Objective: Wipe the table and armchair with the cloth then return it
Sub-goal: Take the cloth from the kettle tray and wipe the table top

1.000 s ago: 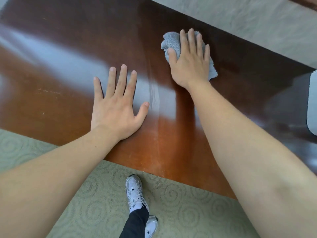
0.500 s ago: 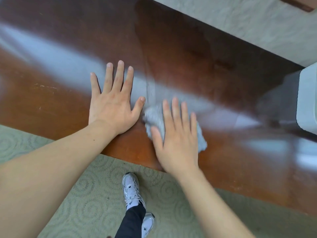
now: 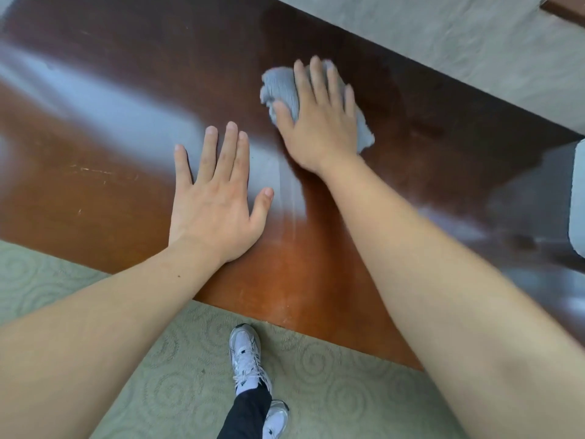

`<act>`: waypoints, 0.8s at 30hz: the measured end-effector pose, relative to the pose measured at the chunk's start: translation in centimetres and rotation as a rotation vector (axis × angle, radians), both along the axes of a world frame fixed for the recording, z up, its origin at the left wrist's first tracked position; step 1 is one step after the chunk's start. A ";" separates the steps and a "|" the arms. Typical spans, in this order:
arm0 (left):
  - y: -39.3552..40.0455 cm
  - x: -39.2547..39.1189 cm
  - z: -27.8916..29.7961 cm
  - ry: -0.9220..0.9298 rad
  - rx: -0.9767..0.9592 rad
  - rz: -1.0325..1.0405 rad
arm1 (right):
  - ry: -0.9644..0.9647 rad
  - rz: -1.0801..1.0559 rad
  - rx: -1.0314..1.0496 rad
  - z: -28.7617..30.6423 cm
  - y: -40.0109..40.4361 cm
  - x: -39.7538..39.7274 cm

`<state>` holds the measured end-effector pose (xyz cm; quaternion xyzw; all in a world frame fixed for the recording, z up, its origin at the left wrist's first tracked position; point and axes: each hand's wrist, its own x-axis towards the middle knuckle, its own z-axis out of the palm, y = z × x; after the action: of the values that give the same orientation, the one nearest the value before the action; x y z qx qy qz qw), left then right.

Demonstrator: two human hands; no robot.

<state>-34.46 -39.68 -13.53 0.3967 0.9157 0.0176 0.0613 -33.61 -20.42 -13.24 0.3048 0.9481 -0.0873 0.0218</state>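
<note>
Cloth (image 3: 283, 90): grey, bunched, lying on the dark polished counter (image 3: 95, 191) toward its far edge, mostly covered by the right hand (image 3: 319, 122). That hand's grip is flat: fingers straight and close together over the cloth, thumb against its near side, pressing it down, not pinching it. Judged purpose: a broad palm load keeps the cloth in contact with the surface for a wiping stroke.

Left hand (image 3: 218, 198): fingers spread, palm flat on the bare wood near the front edge, holding nothing. Judged purpose: a brace for the lean across the counter.

Edges: the far edge runs just beyond the right fingertips, with pale carpet (image 3: 443, 42) behind it; little room remains forward. Open surface extends well to the left and back toward the near edge. A pale object (image 3: 577, 201) stands at the right margin; what it is cannot be told. The near edge meets patterned carpet by the person's shoe (image 3: 247, 353). The armchair is not identifiable in this view, so that part appears outstanding.
</note>
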 end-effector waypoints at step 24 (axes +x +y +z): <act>8.8 5.8 2.1 -0.023 0.096 -0.317 | 0.011 -0.245 0.059 -0.1 -1.2 24.8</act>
<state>-28.63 -30.87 -11.41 0.5385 0.8390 0.0560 0.0549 -8.77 -21.65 -13.30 0.4186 0.9060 -0.0632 -0.0033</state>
